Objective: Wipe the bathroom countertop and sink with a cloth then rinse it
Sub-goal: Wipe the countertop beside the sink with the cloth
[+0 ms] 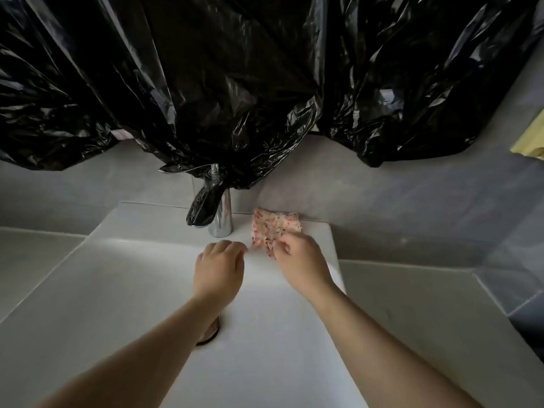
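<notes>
A pink speckled cloth lies on the back rim of the white sink, just right of the chrome faucet. My right hand pinches the cloth's near edge with curled fingers. My left hand hovers over the basin beside it, fingers loosely curled, holding nothing. The drain shows partly under my left forearm.
Black plastic sheeting hangs over the wall and drapes onto the faucet spout. Grey countertop runs on both sides of the sink. A yellow cloth shows at the right edge.
</notes>
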`<state>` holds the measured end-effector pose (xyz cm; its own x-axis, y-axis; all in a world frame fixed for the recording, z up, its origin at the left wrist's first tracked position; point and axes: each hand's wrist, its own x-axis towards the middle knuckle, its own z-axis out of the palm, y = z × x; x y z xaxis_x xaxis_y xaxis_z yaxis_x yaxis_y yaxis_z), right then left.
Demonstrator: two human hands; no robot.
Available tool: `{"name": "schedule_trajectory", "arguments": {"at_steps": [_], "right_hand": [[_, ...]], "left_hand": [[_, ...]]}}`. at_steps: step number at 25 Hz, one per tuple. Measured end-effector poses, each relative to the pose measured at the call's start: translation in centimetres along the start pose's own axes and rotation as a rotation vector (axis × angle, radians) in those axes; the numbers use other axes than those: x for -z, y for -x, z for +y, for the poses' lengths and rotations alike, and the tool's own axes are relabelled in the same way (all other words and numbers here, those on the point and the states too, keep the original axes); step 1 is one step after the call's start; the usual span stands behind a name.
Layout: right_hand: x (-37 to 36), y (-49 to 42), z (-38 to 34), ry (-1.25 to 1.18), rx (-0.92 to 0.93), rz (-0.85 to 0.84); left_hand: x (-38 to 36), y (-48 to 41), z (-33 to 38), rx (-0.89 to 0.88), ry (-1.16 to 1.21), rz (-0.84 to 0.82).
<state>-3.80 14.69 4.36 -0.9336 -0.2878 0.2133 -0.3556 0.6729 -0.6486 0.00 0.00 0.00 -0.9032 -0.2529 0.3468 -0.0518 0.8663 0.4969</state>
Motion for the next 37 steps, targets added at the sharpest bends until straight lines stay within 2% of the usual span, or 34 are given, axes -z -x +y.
{"name": "schedule_trajectory", "arguments": {"at_steps": [2, 3, 7, 8, 12, 14, 16, 20, 22, 24, 26, 28, 30, 32, 34, 37], "right_hand": [[-2.0, -2.5, 0.3, 0.155, 0.094, 0.116], [-2.8, -3.7, 0.6, 0.268, 0.137, 0.104], [-5.0, -6.4, 2.2, 0.501, 0.033, -0.146], [-5.2, -6.4, 2.6, 0.517, -0.008, -0.188], [-6.1, -5.9, 3.7, 0.598, 0.085, -0.078], [-5.7, -4.9, 3.4, 0.543, 0.121, -0.011], [-4.9, -3.8, 3.9, 0.479, 0.124, -0.014], [-2.1, 0.0, 4.5, 0.423, 0.163, -0.043], [0.6, 1.6, 5.2, 0.39, 0.114, -0.04], [4.1, 3.5, 6.8, 0.325, 0.041, 0.008], [7.0, 5.4, 10.2, 0.318, -0.01, 0.085], [9.2, 7.6, 14.9, 0.418, -0.063, 0.131], [11.5, 10.1, 20.0, 0.531, -0.129, 0.093], [13.4, 12.2, 24.5, 0.518, -0.2, 0.1], [14.9, 14.2, 28.7, 0.498, -0.214, 0.121], [15.6, 15.9, 33.7, 0.5, -0.249, 0.008]], "left_hand": [[-1.6, -0.5, -1.0, -0.069, -0.118, -0.007], [-2.3, -0.6, -1.4, -0.097, -0.179, -0.02], [-4.2, 0.3, -2.8, -0.133, -0.327, 0.015], [-4.2, 0.5, -2.9, -0.134, -0.35, -0.015], [-4.3, 0.7, -2.8, -0.154, -0.361, -0.046], [-4.1, 0.9, -2.4, -0.135, -0.369, -0.054], [-3.5, 1.0, -1.2, -0.052, -0.337, -0.124], [-2.5, 2.7, 1.9, -0.021, -0.319, -0.231], [-2.3, 4.1, 4.1, -0.078, -0.216, -0.288], [-2.8, 5.5, 7.1, -0.121, -0.098, -0.272], [-3.9, 6.4, 10.7, -0.132, -0.012, -0.235], [-5.7, 7.3, 14.6, -0.259, 0.017, -0.191], [-8.0, 8.1, 18.6, -0.417, 0.02, -0.197], [-10.6, 9.0, 21.7, -0.458, -0.075, -0.271], [-13.8, 10.1, 23.2, -0.294, -0.18, -0.348], [-17.3, 13.1, 21.8, 0.06, -0.263, -0.416]]}}
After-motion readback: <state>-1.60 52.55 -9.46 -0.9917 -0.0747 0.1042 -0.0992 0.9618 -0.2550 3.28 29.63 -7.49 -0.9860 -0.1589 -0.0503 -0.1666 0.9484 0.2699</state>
